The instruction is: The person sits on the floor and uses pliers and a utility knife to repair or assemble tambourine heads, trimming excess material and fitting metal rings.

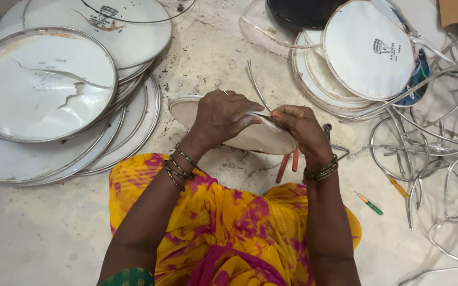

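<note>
A small round drum head [255, 136], whitish and worn, lies tilted above my lap in the head view. My left hand [219, 116] presses down on its upper face with fingers curled over the rim. My right hand [299, 127] pinches the skin at the rim's right side, fingertips meeting those of the left. Both wrists carry several bangles. Red-handled pliers [288, 164] lie on the floor just under the drum head.
A stack of large torn drum heads [43, 85] lies at the left. More round heads [367, 50] pile up at the top right. A tangle of bent metal hoops [441, 137] covers the right side. A green-handled screwdriver [369, 204] and an orange-handled tool [398, 186] lie on the floor.
</note>
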